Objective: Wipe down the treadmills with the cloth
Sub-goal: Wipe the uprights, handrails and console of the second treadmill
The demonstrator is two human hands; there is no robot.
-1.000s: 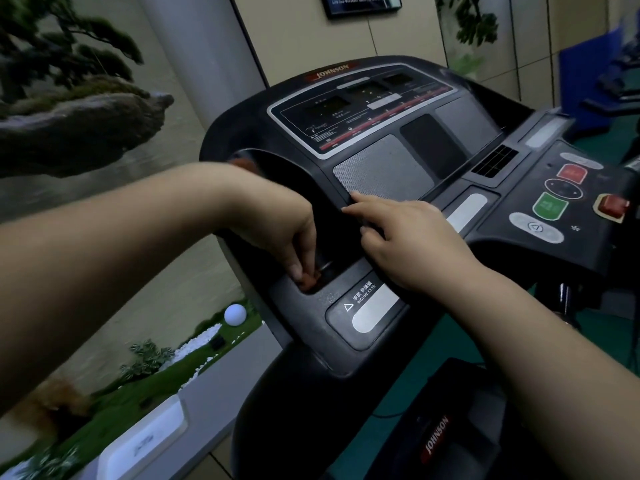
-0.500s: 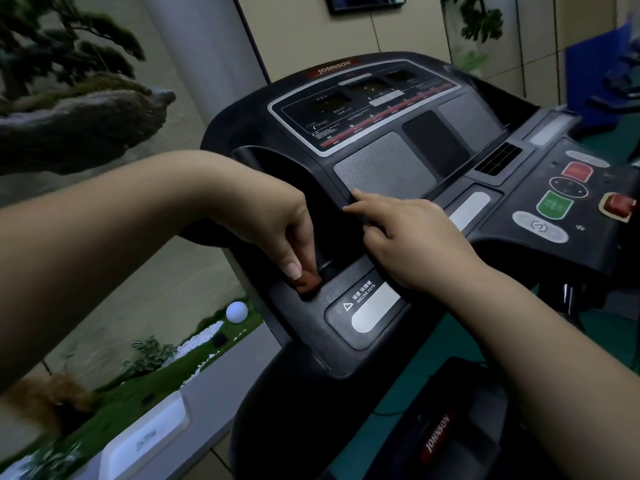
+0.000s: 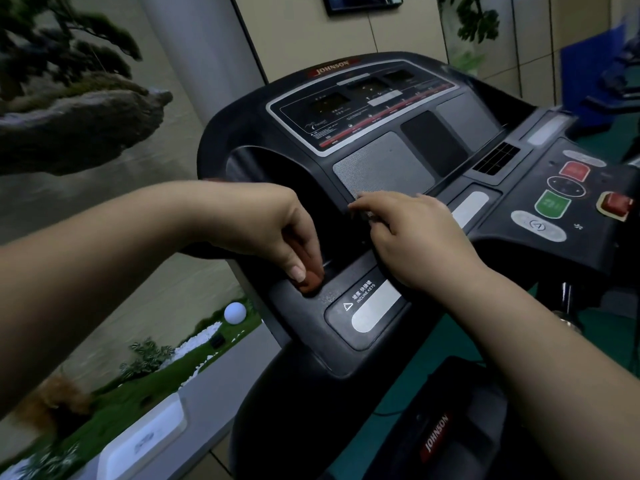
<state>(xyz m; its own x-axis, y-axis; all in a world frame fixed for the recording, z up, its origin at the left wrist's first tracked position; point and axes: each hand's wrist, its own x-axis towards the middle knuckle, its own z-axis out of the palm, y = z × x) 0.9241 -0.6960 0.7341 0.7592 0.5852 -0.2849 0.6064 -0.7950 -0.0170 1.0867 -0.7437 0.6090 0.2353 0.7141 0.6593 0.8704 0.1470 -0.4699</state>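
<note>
Since a second ago my right hand [image 3: 412,233] has barely shifted, its fingertips [image 3: 360,204] now blurred with motion along the lower edge of the grey speaker mesh [image 3: 381,164], while my left hand [image 3: 277,233] has drawn its pinch back from the cup recess [image 3: 332,216] onto the flat ledge beside the incline keys panel [image 3: 363,306].

The left grip is clenched on a small reddish-brown wad [image 3: 310,280], held between thumb and fingertips and pressed against the black plastic of the treadmill console [image 3: 311,341]. I take that wad for the cloth, though it is bunched so tight I cannot be certain. The right grip is loosely curled; there may be something small under its fingers, but the blur hides it, so I cannot tell whether it holds anything.

To do this step well, I would open the wad out so more cloth meets the surface, then draw it in overlapping strokes from the recess rim toward the incline keys. I would go lightly over the keys, and over the start [image 3: 552,204] and stop buttons [image 3: 575,171] further right, so nothing gets triggered. The right hand is better used bracing on the console edge than resting on the mesh.
</note>
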